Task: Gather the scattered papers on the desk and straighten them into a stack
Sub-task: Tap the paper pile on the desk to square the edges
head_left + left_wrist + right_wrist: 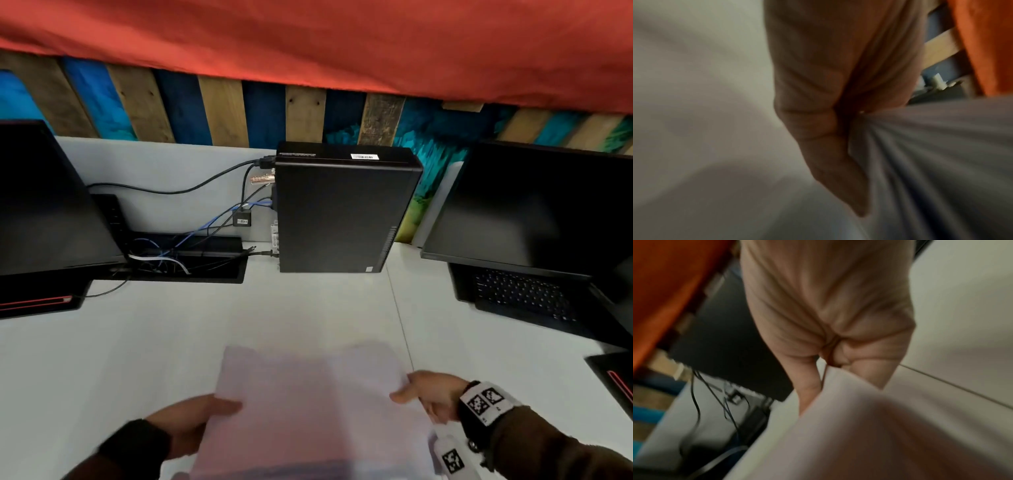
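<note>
Papers at six o'clock on the head view sit pinched between left hand and right hand above the white surface; each wrist view shows fingers clamping one edge, so loose sheets could slip out and fan.

I am pinching thin matt white paper sheets over the smooth matt white desk; rough wooden slats are showing at twelve o'clock.
</note>
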The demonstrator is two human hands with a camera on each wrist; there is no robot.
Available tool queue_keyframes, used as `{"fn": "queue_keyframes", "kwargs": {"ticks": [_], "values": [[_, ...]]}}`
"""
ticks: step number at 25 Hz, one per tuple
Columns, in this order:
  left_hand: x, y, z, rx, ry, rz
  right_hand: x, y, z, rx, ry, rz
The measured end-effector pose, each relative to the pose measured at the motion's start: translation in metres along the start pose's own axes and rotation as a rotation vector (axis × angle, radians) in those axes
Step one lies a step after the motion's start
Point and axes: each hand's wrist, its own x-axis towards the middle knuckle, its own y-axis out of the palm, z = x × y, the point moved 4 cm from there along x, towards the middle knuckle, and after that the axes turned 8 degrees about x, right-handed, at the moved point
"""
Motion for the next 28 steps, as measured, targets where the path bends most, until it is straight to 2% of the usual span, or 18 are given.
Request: {"fn": "queue_keyframes", "kwargs": {"ticks": [2,5,7,9,11,16,18,23,28], "values": [[0.002,0.000,0.009,0.016,-0.005,0.027,-0.002,0.005,-0.004,0.023,-0.003,-0.051],[-0.004,-0.003,-0.013,0.091,0.219,-0.026,-0.025,0.008,0.025,0.140,-0.259,-0.112],[-0.008,-0.010,-0.036,0.137,0.456,-0.178,-0.045,0.011,0.047,0.184,-0.481,-0.175],[-0.009,-0.014,-0.051,0.130,0.686,-0.359,-0.058,0.019,0.060,0.203,-0.691,-0.299],[-0.006,-0.011,-0.057,0.077,0.777,-0.475,-0.055,0.023,0.056,0.255,-0.798,-0.404],[0.010,-0.010,-0.053,0.113,0.766,-0.696,-0.027,0.038,0.029,0.305,-0.777,-0.534],[0.008,-0.008,-0.058,0.066,0.773,-0.753,-0.032,0.047,0.037,0.327,-0.804,-0.546],[-0.019,-0.008,-0.085,0.076,0.955,-0.698,-0.064,0.035,0.069,0.336,-0.978,-0.470],[0.011,-0.018,-0.053,0.052,0.833,-0.715,-0.034,0.034,0.039,0.333,-0.814,-0.482]]}}
